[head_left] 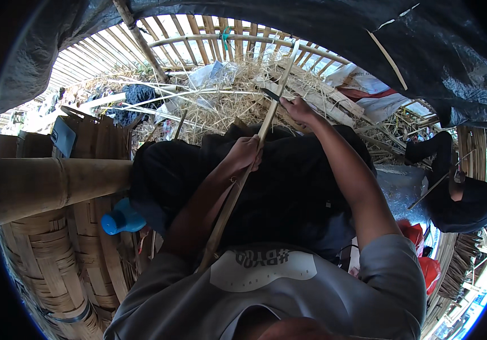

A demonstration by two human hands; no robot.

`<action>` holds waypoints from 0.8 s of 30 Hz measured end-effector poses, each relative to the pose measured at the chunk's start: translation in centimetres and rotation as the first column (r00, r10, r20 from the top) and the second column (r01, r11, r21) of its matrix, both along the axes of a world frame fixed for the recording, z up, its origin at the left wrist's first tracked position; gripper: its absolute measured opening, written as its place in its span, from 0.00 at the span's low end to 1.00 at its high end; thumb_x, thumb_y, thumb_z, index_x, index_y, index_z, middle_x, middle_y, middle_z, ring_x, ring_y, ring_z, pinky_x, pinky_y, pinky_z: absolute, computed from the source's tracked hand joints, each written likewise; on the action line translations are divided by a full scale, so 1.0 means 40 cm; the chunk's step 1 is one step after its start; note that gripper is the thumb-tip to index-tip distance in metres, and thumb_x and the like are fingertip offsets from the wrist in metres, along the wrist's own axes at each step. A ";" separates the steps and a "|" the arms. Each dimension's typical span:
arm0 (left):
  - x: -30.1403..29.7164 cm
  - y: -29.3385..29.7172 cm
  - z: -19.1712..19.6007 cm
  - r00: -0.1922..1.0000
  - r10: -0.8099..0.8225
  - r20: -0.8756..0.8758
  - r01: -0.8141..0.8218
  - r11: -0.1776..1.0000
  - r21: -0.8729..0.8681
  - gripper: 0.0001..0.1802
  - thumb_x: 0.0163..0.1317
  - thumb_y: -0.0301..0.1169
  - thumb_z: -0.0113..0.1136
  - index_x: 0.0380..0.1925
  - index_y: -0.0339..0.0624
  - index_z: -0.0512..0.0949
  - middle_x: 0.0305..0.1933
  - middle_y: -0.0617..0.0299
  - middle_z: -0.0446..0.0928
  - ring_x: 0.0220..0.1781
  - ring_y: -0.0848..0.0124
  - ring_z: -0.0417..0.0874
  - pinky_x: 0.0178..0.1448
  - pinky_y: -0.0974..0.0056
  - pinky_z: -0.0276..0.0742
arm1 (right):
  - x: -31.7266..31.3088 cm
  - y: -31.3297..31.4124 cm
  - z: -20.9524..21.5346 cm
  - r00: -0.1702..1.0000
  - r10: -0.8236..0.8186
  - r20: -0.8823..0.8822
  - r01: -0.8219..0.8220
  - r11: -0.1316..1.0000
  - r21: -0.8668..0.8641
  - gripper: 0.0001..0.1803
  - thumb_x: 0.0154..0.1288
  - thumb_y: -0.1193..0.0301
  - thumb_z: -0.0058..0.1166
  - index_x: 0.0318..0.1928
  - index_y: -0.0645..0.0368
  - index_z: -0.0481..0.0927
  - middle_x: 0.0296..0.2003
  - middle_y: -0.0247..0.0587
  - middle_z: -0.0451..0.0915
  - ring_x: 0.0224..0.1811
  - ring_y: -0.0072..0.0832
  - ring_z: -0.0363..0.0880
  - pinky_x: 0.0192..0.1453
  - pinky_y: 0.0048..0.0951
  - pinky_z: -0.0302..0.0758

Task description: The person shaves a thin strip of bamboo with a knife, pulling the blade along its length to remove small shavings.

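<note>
Your left hand (244, 153) grips the bamboo strip (266, 122) mid-length, it runs toward upper centre, where your right hand (295, 109) seemingly closes on a dark blade (272, 94).

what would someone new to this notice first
At centre, a long pale bamboo strip runs up from the person's lap, gripped midway by the left hand, while the right hand holds a dark blade against it higher up. Beyond lies a heap of straw-like shavings; a thick bamboo pole and a blue cap sit at left.
</note>
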State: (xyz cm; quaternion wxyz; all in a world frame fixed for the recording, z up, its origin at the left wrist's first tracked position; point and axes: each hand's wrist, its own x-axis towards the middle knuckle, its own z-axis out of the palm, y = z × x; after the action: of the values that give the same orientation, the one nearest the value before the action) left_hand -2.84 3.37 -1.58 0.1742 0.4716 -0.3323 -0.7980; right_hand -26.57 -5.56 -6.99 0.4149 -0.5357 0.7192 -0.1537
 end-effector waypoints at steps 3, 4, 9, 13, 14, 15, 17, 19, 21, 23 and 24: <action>0.001 -0.002 -0.006 1.000 0.010 -0.002 -0.010 0.999 0.031 0.20 0.76 0.43 0.34 0.28 0.45 0.66 0.14 0.66 0.60 0.10 0.75 0.58 0.14 0.68 0.55 | -0.005 0.005 -0.008 0.997 0.059 0.047 -0.061 0.997 0.048 0.34 0.66 0.43 0.47 0.22 0.66 0.73 0.14 0.38 0.71 0.18 0.26 0.71 0.25 0.37 0.68; 0.000 -0.004 -0.002 1.000 0.021 -0.011 -0.020 0.999 0.033 0.20 0.76 0.43 0.34 0.29 0.44 0.67 0.14 0.66 0.60 0.10 0.75 0.58 0.14 0.69 0.55 | -0.010 0.004 -0.012 0.995 0.082 0.049 -0.086 0.993 0.076 0.35 0.66 0.44 0.47 0.25 0.70 0.76 0.15 0.43 0.74 0.20 0.30 0.75 0.28 0.39 0.69; 0.007 -0.009 0.004 0.988 0.115 -0.099 -0.108 0.991 0.075 0.18 0.75 0.42 0.34 0.31 0.45 0.67 0.14 0.68 0.60 0.10 0.77 0.58 0.12 0.70 0.53 | 0.037 -0.002 0.030 0.999 -0.034 0.014 0.034 0.998 -0.054 0.33 0.66 0.44 0.48 0.20 0.64 0.72 0.15 0.37 0.71 0.19 0.24 0.68 0.25 0.36 0.65; 0.002 -0.020 0.010 0.977 0.137 -0.166 -0.113 0.983 0.142 0.17 0.75 0.41 0.35 0.31 0.47 0.67 0.14 0.72 0.59 0.09 0.80 0.57 0.11 0.72 0.52 | 0.043 -0.011 0.045 0.999 -0.027 -0.030 0.026 0.999 -0.041 0.33 0.66 0.44 0.49 0.16 0.61 0.69 0.12 0.33 0.67 0.17 0.21 0.64 0.24 0.33 0.64; 0.002 -0.023 0.009 0.977 0.125 -0.172 -0.099 0.984 0.150 0.16 0.75 0.41 0.35 0.30 0.47 0.67 0.14 0.73 0.59 0.09 0.80 0.57 0.11 0.72 0.52 | 0.047 0.000 0.008 0.993 0.011 -0.118 -0.023 0.995 -0.096 0.37 0.66 0.43 0.46 0.31 0.74 0.79 0.28 0.60 0.81 0.35 0.48 0.82 0.42 0.44 0.73; -0.004 -0.025 0.010 0.977 0.112 -0.179 -0.084 0.984 0.158 0.16 0.75 0.40 0.35 0.30 0.48 0.67 0.14 0.73 0.59 0.09 0.81 0.57 0.11 0.72 0.52 | 0.022 0.004 -0.015 0.993 0.024 -0.120 -0.033 0.996 -0.077 0.38 0.66 0.43 0.46 0.32 0.74 0.79 0.30 0.62 0.81 0.36 0.49 0.82 0.43 0.44 0.74; 0.006 -0.015 0.007 0.975 0.144 -0.167 -0.119 0.981 0.150 0.15 0.74 0.39 0.35 0.30 0.48 0.67 0.13 0.74 0.59 0.09 0.81 0.57 0.11 0.73 0.52 | 0.052 0.017 0.024 0.991 0.083 -0.101 -0.088 0.995 -0.037 0.38 0.66 0.42 0.45 0.34 0.74 0.79 0.32 0.65 0.81 0.40 0.52 0.82 0.46 0.45 0.74; 0.006 -0.016 0.010 0.975 0.153 -0.159 -0.129 0.980 0.149 0.15 0.74 0.39 0.34 0.30 0.48 0.67 0.13 0.74 0.59 0.09 0.81 0.57 0.11 0.73 0.51 | 0.053 -0.003 0.081 0.997 0.037 -0.061 -0.033 0.997 0.067 0.38 0.65 0.42 0.45 0.39 0.74 0.79 0.37 0.66 0.80 0.45 0.53 0.81 0.50 0.45 0.73; 0.003 -0.020 0.020 0.978 0.148 -0.149 -0.124 0.979 0.161 0.15 0.74 0.39 0.34 0.30 0.48 0.67 0.13 0.74 0.59 0.09 0.81 0.57 0.11 0.73 0.51 | 0.059 -0.011 0.104 0.992 -0.007 -0.123 0.009 1.000 0.022 0.38 0.65 0.42 0.45 0.39 0.74 0.79 0.36 0.64 0.81 0.44 0.51 0.81 0.49 0.45 0.74; 0.005 -0.017 0.018 0.982 0.129 -0.139 -0.108 0.983 0.149 0.15 0.74 0.40 0.34 0.30 0.48 0.67 0.13 0.74 0.59 0.09 0.81 0.56 0.12 0.73 0.51 | 0.079 0.012 0.060 0.995 0.045 -0.094 -0.045 0.999 0.000 0.38 0.65 0.41 0.46 0.36 0.73 0.80 0.30 0.58 0.82 0.38 0.46 0.83 0.46 0.44 0.74; 0.006 -0.014 0.018 0.984 0.120 -0.133 -0.101 0.985 0.143 0.15 0.75 0.40 0.34 0.30 0.48 0.67 0.13 0.74 0.59 0.09 0.81 0.56 0.12 0.72 0.51 | 0.067 0.022 0.049 0.995 0.065 -0.073 -0.064 0.998 0.006 0.38 0.64 0.41 0.46 0.36 0.73 0.80 0.30 0.58 0.82 0.37 0.45 0.83 0.45 0.44 0.74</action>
State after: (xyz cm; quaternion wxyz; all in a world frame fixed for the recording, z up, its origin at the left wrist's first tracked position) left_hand -2.61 2.79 -0.87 0.2090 0.4424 -0.2373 -0.8392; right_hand -23.90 -4.69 -5.04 0.3939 -0.5632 0.7165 -0.1193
